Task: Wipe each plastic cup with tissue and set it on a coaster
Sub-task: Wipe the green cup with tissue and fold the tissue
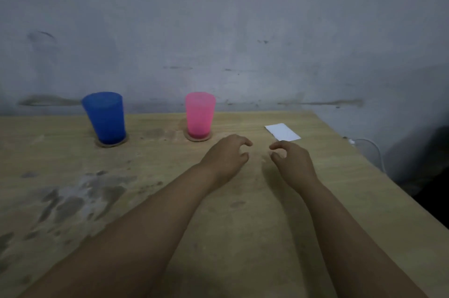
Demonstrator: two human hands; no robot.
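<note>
On the worn wooden table (218, 237), I see the blue plastic cup (105, 117) and pink plastic cup (199, 114) each on a round cork coaster (111, 144) near the far edge. My left hand (224, 159) and right hand (291, 162) hover empty, fingers loosely curled. The folded white tissue (283, 131) lies toward the far right corner; I judge the placing done.

Two bare forearms reaching from the bottom edge toward the frame's centre, left hand (227, 157) and right hand (292, 162) side by side and apart, palms down, fingers loosely curled inward, both empty, thumbs pointing toward each other
</note>
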